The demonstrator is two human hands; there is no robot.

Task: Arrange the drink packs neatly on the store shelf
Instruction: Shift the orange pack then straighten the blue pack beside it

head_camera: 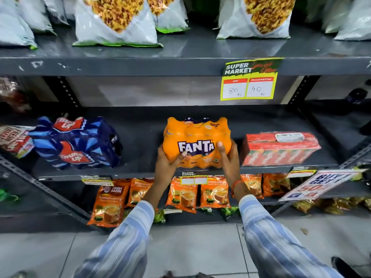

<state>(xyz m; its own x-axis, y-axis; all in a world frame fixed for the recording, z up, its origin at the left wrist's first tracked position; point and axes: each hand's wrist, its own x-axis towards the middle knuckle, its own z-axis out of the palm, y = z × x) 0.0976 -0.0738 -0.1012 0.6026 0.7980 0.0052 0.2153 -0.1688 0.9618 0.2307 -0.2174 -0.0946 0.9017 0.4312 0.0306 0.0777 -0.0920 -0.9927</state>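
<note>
Orange shrink-wrapped Fanta pack (196, 142), held from both sides at the front edge of the middle shelf (140, 127). Left hand (167, 162) clasps the pack's lower left corner, thumb laid across the front under the logo; right hand (228, 157) clasps the lower right corner, thumb upright beside the final letter. Both hands are curled around the pack, which lies directly between them, leaning back with its label facing the camera; whether its base rests on the shelf cannot be told. At 3 o'clock from the pack, close beside the right hand, a red carton pack (279, 148) lies flat on the same shelf. At 9 o'clock, well apart across bare shelf, sits a blue Thums Up pack (78, 143), tilted. At 6 o'clock, below the hands, orange tea pouches (180, 195) stand on the lower shelf. At 12 o'clock, snack bags (116, 23) line the upper shelf, with a yellow price tag (250, 81) at 1 o'clock.
</note>
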